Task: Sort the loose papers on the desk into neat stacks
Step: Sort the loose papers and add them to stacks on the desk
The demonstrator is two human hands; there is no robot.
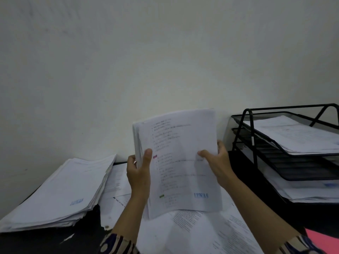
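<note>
Grip: both hands held one bundle (180,162) of printed sheets upright above the bench, the left hand (138,173) pinching its left edge with the thumb across the front, the right hand (218,162) clasping the right edge with the thumb on the face. The bundle was clear of the bench, tilted slightly, its lower edge hanging over the loose papers (198,230) spread beneath. A tall stack (55,195) lay to the left on the bench (88,233), its edges ragged and its near corner reaching the bench edge. A black tray rack (286,153) stood to the right, with sheets in its top and bottom tiers. A pink sheet (319,239) showed at the lower right corner. Risks, as judged: the bundle's left edge fanned open behind the left thumb, so inner sheets were likely to slip out if either pinch eased or the bundle was tipped forward. Squaring it by tapping on the loose papers below would likely crease or scatter them, as they gave no firm base. Setting it on the left stack could push that leaning pile further toward the bench edge. Whether the bundle was stapled could not be determined.
</note>
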